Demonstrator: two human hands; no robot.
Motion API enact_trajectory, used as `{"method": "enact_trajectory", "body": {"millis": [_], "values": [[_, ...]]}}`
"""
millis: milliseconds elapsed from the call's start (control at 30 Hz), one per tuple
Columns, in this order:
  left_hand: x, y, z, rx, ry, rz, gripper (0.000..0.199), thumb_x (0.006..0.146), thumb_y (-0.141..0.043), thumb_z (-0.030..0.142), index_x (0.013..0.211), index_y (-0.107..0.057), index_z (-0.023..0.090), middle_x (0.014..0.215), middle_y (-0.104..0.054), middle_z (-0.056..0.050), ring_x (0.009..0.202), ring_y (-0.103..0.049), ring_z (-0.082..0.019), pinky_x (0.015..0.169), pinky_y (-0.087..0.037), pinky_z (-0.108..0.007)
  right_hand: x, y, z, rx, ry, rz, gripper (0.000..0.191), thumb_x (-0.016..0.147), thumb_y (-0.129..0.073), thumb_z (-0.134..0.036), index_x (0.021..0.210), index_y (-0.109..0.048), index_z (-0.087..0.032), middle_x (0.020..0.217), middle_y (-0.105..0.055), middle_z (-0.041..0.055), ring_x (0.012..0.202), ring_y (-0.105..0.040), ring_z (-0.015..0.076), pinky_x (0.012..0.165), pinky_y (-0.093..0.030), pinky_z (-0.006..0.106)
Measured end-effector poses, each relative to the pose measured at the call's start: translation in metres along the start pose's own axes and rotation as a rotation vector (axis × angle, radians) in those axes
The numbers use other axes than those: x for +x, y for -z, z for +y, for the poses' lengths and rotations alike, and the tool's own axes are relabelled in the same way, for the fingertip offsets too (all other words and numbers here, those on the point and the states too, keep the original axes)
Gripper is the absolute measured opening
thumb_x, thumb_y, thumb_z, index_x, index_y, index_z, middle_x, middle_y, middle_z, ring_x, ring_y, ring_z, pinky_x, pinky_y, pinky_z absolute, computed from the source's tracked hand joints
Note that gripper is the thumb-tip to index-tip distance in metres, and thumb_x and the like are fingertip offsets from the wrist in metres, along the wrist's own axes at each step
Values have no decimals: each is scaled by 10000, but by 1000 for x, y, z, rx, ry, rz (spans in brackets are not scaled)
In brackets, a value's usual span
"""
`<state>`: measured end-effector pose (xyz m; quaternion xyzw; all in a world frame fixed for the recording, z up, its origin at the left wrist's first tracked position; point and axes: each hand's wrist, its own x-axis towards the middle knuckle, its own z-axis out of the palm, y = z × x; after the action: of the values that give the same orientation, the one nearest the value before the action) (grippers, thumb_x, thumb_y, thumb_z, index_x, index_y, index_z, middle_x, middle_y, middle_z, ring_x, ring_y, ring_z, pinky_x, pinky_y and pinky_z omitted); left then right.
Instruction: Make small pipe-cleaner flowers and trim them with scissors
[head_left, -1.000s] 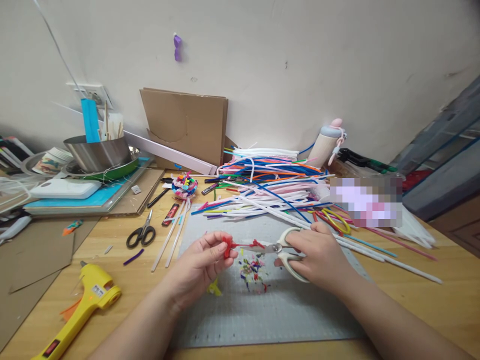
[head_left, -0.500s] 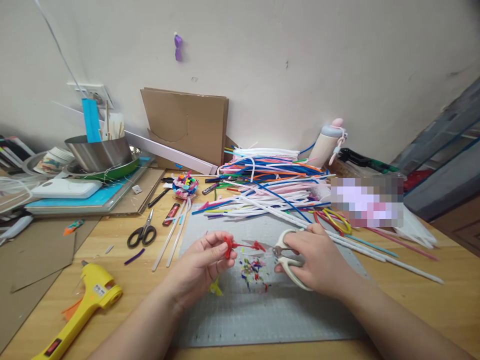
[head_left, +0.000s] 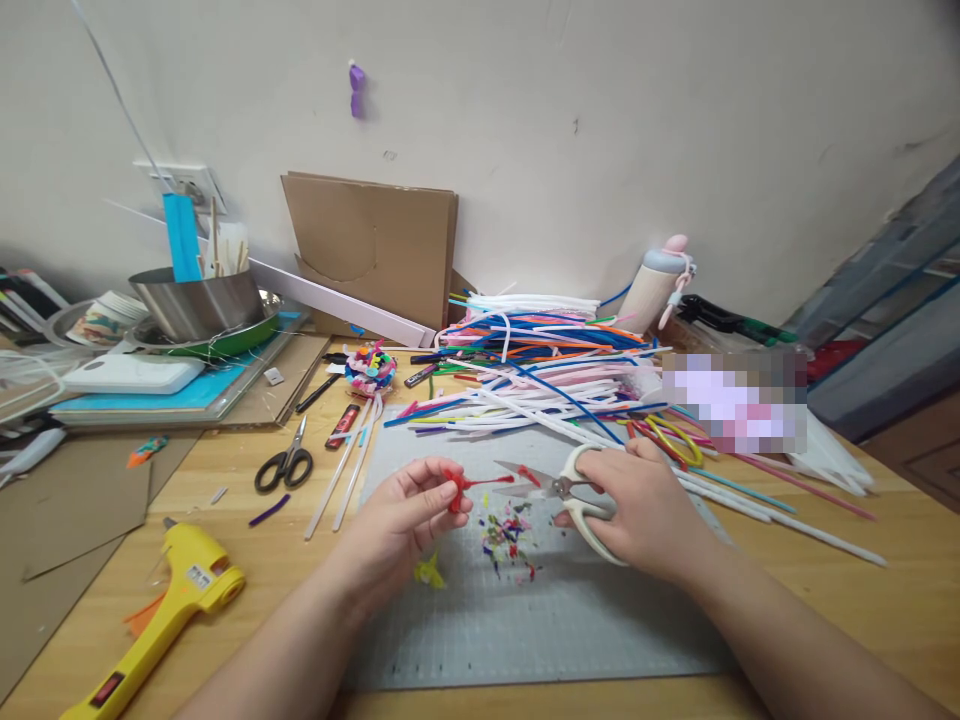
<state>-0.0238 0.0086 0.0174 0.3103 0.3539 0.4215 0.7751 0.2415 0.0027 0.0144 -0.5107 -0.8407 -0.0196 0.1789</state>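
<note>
Head view — left hand (head_left: 416, 515) pinches a red stemmed piece (head_left: 457, 490); right hand (head_left: 634, 510), at right, grips opened white-handled scissors (head_left: 562, 487) — coloured scraps (head_left: 513, 550) lie nearer on the grey mat (head_left: 585, 635).

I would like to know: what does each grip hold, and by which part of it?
The left grip pinches a red fuzzy piece by its bunched end; the right grip holds scissors by their white handle loops.

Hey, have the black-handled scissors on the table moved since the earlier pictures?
No. The black-handled scissors lie in the same place left of the gray cutting mat, with their blades pointing away from the person, as before.
</note>
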Motion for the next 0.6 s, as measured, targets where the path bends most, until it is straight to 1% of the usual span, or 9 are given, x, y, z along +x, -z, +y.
{"method": "enact_trajectory", "body": {"millis": [133,333,467,600], "values": [[-1,-1,-2,38,10,-19,151,726,-682,149,859,-611,138,787,-609,-13,696,-610,-92,660,-509,-192,-1,-3,-4,23,8,-17,263,743,-609,-441,737,-518,-195,718,-609,-12,665,-509,152,698,-223,320],[-2,-2,-2,47,0,-42,163,720,-687,153,863,-610,140,776,-598,-11,697,-596,-96,652,-511,-205,-1,-3,-6,28,14,-46,267,751,-602,-448,737,-516,-196,728,-620,-7,649,-508,147,688,-222,319],[-1,-1,-2,54,-10,-13,172,717,-692,161,866,-607,144,798,-595,-10,693,-589,-89,651,-507,-204,0,-2,-3,-1,13,-34,235,754,-592,-413,728,-510,-194,709,-614,-4,642,-501,148,681,-220,320],[-1,0,-3,92,-20,3,178,716,-695,178,867,-605,146,771,-587,-6,677,-583,-87,630,-498,-199,1,-2,-2,-13,1,-31,220,758,-586,-401,734,-514,-195,715,-615,-1,653,-504,152,683,-221,319]]}}
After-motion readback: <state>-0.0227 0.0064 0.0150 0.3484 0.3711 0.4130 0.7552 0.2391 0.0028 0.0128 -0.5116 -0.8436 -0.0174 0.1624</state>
